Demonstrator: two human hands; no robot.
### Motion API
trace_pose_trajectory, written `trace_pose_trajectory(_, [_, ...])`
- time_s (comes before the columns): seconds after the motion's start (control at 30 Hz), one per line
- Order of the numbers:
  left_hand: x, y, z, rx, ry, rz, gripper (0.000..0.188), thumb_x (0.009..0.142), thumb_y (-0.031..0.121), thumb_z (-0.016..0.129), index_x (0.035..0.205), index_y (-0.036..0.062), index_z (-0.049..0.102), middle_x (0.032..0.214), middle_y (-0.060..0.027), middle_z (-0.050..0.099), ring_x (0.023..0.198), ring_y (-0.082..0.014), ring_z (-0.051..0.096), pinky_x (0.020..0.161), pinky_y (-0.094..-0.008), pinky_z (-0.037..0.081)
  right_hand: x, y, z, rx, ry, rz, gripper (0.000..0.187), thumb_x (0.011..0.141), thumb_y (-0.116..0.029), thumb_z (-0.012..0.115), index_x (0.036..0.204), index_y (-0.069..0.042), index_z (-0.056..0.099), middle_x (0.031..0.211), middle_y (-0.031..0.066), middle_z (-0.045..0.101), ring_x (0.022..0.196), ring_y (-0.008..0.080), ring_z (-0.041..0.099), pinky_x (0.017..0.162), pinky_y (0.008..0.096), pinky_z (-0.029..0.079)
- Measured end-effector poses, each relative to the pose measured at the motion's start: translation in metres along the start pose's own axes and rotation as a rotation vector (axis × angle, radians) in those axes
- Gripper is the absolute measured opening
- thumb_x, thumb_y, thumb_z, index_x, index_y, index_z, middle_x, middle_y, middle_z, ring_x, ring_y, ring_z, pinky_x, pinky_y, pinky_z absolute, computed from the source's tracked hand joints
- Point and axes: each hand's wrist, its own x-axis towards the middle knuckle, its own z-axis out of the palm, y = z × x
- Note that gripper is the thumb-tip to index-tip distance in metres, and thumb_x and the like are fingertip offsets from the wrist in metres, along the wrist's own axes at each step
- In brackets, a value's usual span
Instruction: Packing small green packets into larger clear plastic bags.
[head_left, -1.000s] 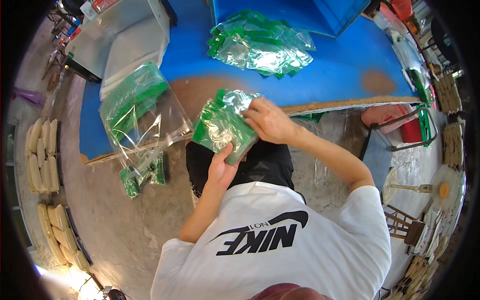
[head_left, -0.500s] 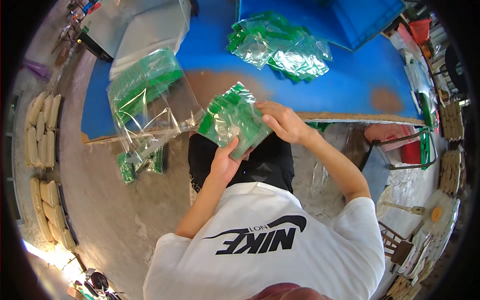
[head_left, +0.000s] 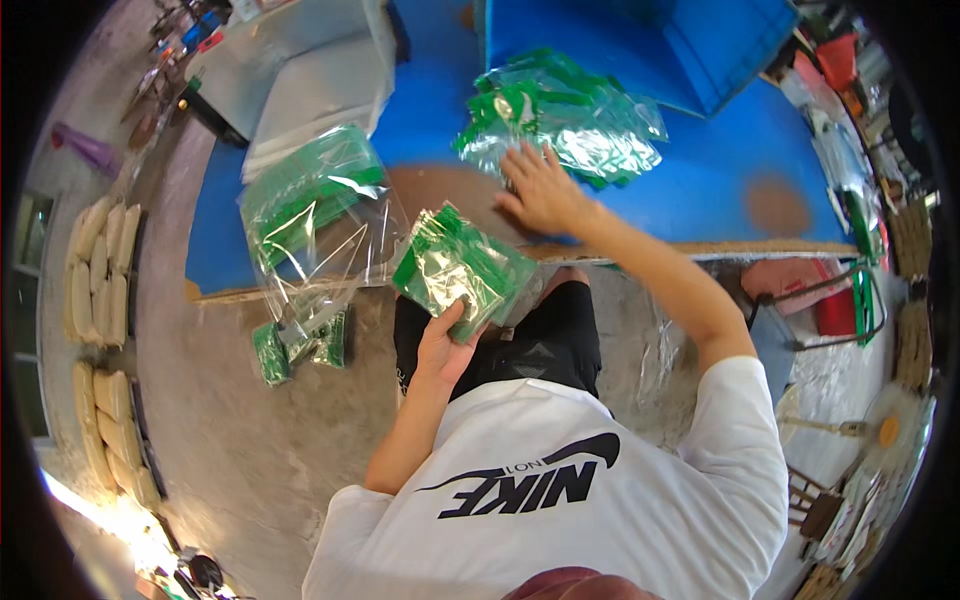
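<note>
Wears on the white shirt (head_left: 690, 480) bold black lettering (head_left: 520, 490) under a long curved black mark, upside down in this view, with smaller characters between. Shows glare and blur over the packets, too much to read any print there.

Grips with the left hand (head_left: 447, 345) a fanned stack of green-and-clear packets (head_left: 465, 265), closed on the near lower corner with the thumb over the top face; cannot make out the fingers underneath. Holds the stack tilted above the black shorts (head_left: 550, 345), spreading forward and to both sides from the grip, with the far corner overlapping the near table edge (head_left: 700, 248) in view. Holds the right hand (head_left: 550, 195) open, palm down with fingers spread, at the near side of a loose pile of similar packets (head_left: 570, 110); cannot tell contact from a slight hover.

Places the pile on the blue table (head_left: 700, 205), in front of the open blue bin (head_left: 610, 55). Offers open blue surface to the right of the pile, and a worn brown strip (head_left: 440, 190) between the right hand and the large clear bag (head_left: 325, 225) at left. Sets that bag, with green-banded packets inside, partly over the table edge, just beside the stack's left corner. Leaves bare concrete floor (head_left: 260, 440) in sight to the left of the left forearm.
</note>
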Motion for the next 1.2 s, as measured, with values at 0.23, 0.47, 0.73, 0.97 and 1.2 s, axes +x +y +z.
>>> trace_pose_trajectory(0.23, [0.002, 0.005, -0.009, 0.104, 0.091, 0.096, 0.042, 0.091, 0.014, 0.068, 0.130, 0.0052, 0.053, 0.124, -0.0068, 0.063, 0.116, -0.0240, 0.060, 0.101, -0.0424, 0.048, -0.024, -0.031, -0.064, 0.623, 0.170, -0.154, 0.025, 0.087, -0.009, 0.059, 0.110, -0.004, 0.067, 0.105, 0.0187, 0.066, 0.097, 0.0393, 0.062, 0.089, 0.0455, 0.051])
trace_pose_trajectory(0.47, [-0.002, 0.005, -0.024, -0.005, 0.077, -0.032, 0.050, 0.088, 0.008, 0.069, 0.134, 0.0050, 0.051, 0.127, -0.0081, 0.061, 0.120, -0.0256, 0.058, 0.105, -0.0454, 0.045, -0.043, 0.061, -0.036, 0.086, -0.014, 0.105, 0.029, 0.097, -0.026, 0.053, 0.117, -0.009, 0.066, 0.122, 0.0175, 0.062, 0.113, 0.0353, 0.057, 0.099, 0.0488, 0.042])
trace_pose_trajectory(0.73, [-0.011, -0.001, -0.010, 0.074, -0.111, -0.022, 0.059, 0.085, 0.007, 0.073, 0.138, 0.0069, 0.048, 0.134, -0.0059, 0.057, 0.126, -0.0236, 0.054, 0.108, -0.0430, 0.042, -0.031, -0.030, -0.044, 0.250, -0.078, 0.219, 0.033, 0.087, -0.031, 0.069, 0.105, -0.005, 0.062, 0.087, 0.0151, 0.065, 0.082, 0.0344, 0.065, 0.070, 0.0438, 0.050])
trace_pose_trajectory(0.97, [-0.006, 0.001, 0.008, 0.408, -0.023, 0.213, 0.057, 0.090, 0.007, 0.069, 0.140, 0.0046, 0.043, 0.133, -0.0080, 0.055, 0.123, -0.0231, 0.054, 0.105, -0.0395, 0.043, -0.030, -0.017, -0.055, 0.739, 0.042, 0.316, 0.024, 0.091, -0.017, 0.062, 0.112, -0.005, 0.066, 0.094, 0.0195, 0.069, 0.085, 0.0390, 0.067, 0.074, 0.0432, 0.054])
trace_pose_trajectory(1.2, [-0.018, -0.001, -0.026, 0.073, -0.028, -0.110, 0.058, 0.085, 0.006, 0.071, 0.138, 0.0054, 0.048, 0.134, -0.0090, 0.057, 0.125, -0.0249, 0.054, 0.107, -0.0414, 0.044, -0.061, 0.040, -0.039, 0.019, -0.019, 0.236, 0.050, 0.096, -0.044, 0.051, 0.119, -0.001, 0.063, 0.129, 0.0226, 0.055, 0.131, 0.0402, 0.044, 0.111, 0.0609, 0.029])
